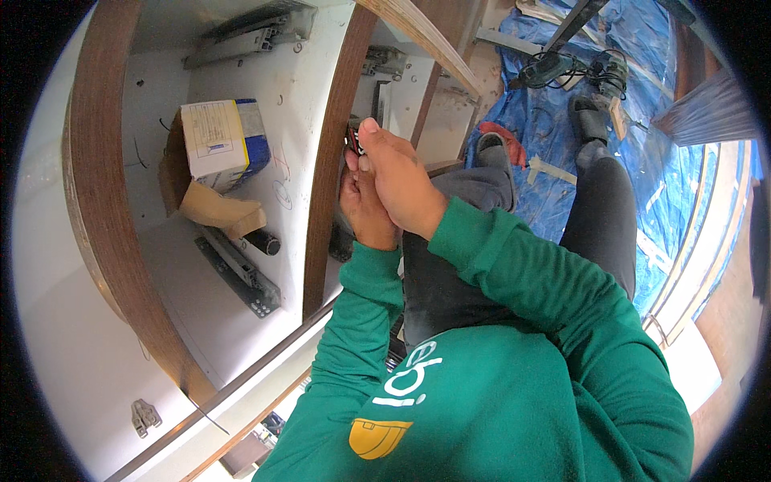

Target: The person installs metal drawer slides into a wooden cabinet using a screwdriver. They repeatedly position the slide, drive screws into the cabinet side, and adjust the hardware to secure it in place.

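Left hand [369, 205], right hand [405, 178], fingers [352, 161] around object [354, 136] by white cabinet [309, 84], blue sheeting [642, 181] underfoot

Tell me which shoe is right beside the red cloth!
The left shoe: the red cloth lies right next to it, while the right shoe sits farther away from that cloth.

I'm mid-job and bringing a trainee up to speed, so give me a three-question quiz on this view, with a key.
1. True or false: the left hand and right hand are close together.
2. The crumpled sheet at upper right is: A) red, B) blue, C) white.
3. Which appears nearer the hands in the picture: the cardboard box or the metal fitting at lower left?

Key: 1. True; 2. B; 3. The cardboard box.
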`<state>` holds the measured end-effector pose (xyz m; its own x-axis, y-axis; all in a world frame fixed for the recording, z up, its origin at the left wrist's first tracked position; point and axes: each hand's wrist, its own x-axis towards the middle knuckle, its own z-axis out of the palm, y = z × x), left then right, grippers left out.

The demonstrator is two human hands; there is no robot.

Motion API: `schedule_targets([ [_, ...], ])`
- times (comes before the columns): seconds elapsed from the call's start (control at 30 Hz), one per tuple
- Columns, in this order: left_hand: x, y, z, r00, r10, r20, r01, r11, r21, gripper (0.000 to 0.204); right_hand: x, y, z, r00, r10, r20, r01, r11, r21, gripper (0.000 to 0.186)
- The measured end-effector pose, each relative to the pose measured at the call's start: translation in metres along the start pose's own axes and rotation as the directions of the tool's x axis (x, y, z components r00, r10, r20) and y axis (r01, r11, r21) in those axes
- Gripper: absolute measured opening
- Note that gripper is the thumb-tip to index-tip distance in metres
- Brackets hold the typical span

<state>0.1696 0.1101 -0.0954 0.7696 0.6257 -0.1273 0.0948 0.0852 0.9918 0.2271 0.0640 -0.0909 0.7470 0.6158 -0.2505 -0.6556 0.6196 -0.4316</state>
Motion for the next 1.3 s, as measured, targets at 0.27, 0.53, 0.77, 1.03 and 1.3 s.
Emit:
schedule_targets([
  [0.27, -0.004, -0.005, -0.004, 0.999, 0.024, 0.025, -0.023, 0.999, -0.043, 0.034, -0.005, 0.0, 0.001, 0.998, -0.045, -0.047, 0.039, 0.991, -0.125, 0.05],
  [0.53, -0.003, -0.005, -0.006, 0.999, -0.043, 0.023, 0.043, 0.999, -0.027, 0.037, -0.01, -0.007, 0.008, 0.995, -0.075, -0.068, 0.064, 0.985, -0.16, 0.049],
  [0.77, 0.0, -0.007, -0.006, 0.999, -0.028, -0.018, 0.027, 0.998, -0.061, 0.039, -0.003, -0.002, 0.008, 0.998, -0.023, -0.065, 0.02, 0.999, -0.038, 0.041],
  [1.03, 0.002, -0.009, -0.013, 1.0, 0.011, 0.009, -0.01, 0.999, -0.037, 0.037, -0.006, -0.008, 0.009, 0.995, -0.056, -0.077, 0.04, 0.981, -0.188, 0.045],
  [1.3, 0.004, -0.011, -0.019, 0.976, 0.204, 0.073, -0.214, 0.855, 0.472, 0.037, -0.007, -0.015, 0.014, 0.975, -0.216, -0.049, 0.182, 0.907, -0.379, 0.048],
])
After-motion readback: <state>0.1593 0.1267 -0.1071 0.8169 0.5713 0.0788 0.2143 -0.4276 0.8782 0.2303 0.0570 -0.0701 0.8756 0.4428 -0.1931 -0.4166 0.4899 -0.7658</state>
